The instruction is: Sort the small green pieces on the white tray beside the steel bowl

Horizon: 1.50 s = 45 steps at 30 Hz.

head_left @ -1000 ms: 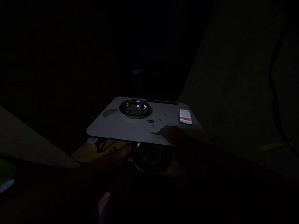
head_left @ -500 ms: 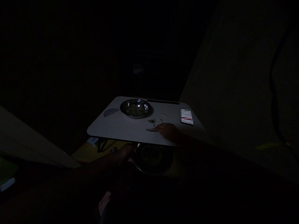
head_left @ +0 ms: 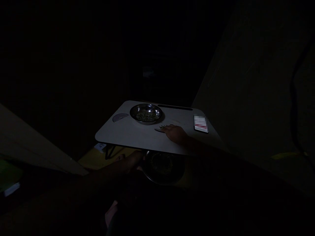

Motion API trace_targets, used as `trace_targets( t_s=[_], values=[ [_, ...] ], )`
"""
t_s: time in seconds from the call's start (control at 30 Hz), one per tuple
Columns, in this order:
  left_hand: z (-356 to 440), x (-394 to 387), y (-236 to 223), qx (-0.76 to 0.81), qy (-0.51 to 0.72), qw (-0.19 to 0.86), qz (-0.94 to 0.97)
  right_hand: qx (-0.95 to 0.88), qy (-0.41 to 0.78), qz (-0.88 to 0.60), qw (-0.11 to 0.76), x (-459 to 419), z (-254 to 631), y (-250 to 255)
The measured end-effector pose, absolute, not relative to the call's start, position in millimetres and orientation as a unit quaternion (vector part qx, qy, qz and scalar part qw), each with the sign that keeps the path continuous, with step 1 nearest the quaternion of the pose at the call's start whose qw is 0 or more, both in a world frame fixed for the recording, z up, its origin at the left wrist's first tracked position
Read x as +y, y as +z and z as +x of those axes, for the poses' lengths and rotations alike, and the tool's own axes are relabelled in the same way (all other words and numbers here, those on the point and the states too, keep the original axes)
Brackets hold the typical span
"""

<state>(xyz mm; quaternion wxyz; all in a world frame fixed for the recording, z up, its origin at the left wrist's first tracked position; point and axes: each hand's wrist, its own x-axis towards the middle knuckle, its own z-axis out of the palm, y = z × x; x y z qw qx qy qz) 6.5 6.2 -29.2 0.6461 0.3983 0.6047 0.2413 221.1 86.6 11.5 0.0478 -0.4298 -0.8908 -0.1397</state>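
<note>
A low white lap table [head_left: 123, 132] stands in a very dark room. On it sits a steel bowl [head_left: 146, 113] holding green grains, perhaps lentils. A small scatter of loose green grains [head_left: 162, 126] lies just beyond my right hand [head_left: 174, 134], whose flat, extended fingers rest on the tabletop and touch the scatter's edge. Below the table's near edge, my left hand [head_left: 135, 160] is close to the rim of a second, darker steel bowl [head_left: 162, 167]. Shadow hides whether it grips anything.
A phone [head_left: 201, 130] lies at the table's right edge beneath a white card [head_left: 200, 122] with a blurred print. A grey half-round mark [head_left: 120, 117] and a dark slot [head_left: 174, 108] mark the tabletop. Black table legs [head_left: 109, 152] stand on a yellow floor surface [head_left: 94, 160].
My right hand has slid farther across the tabletop toward the steel bowl, and its fingertips now reach the loose grains. The view has shifted slightly; my left hand stays near the lower bowl.
</note>
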Motion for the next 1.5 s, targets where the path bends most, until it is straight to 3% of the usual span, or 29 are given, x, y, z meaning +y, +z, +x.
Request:
trace_targets(
  t_s=[0.23,0.47,0.87,1.5],
  values=[
    [6,6,-32,0.609,0.250,0.630,0.411,-0.897,-0.122,-0.420,0.064,76,233,15],
    [6,10,-34,0.590,0.243,0.647,0.418,-0.900,-0.088,-0.427,0.027,50,258,22],
    [8,14,-37,0.554,0.240,0.675,0.424,-0.848,-0.143,-0.509,0.027,69,269,14],
    [7,13,-41,0.600,0.236,0.637,0.422,-0.860,-0.141,-0.490,0.030,72,264,11]
  ],
)
